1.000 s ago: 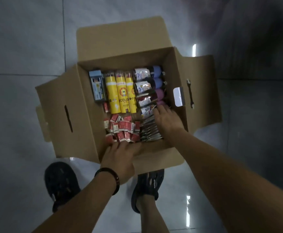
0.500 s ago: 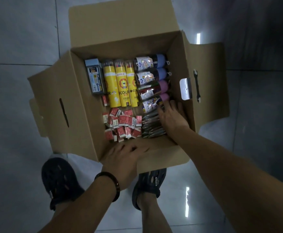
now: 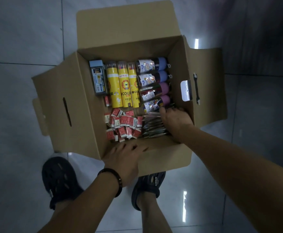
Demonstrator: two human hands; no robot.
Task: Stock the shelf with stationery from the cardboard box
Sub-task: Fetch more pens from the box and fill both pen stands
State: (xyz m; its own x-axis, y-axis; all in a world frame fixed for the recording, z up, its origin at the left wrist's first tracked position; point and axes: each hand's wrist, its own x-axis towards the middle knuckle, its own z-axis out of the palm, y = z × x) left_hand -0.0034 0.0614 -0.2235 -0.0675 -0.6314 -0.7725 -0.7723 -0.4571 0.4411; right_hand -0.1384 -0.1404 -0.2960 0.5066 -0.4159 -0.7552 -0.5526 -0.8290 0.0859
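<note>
1. At lower centre, the left hand (image 3: 124,161) is laid flat, fingers loose, on the near wall of the cardboard box (image 3: 90,115).
2. The right hand (image 3: 176,121) is placed on the pens (image 3: 152,127) inside. Whether they are gripped cannot be told. Picking seems only begun, and a firm hold is needed next.
3. Red erasers (image 3: 125,125) are seen beside them. Farther up are yellow pencil tubes (image 3: 123,88) and purple-capped tubes (image 3: 152,81).

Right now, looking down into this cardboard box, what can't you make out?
Head view only.
- The shelf: outside the frame.
- Whether the right hand grips any pens: its own back hides the grasp.
- Fingertips of the left hand on the cardboard box flap: motion blur.
- Print on the red erasers: too small, dim.
</note>
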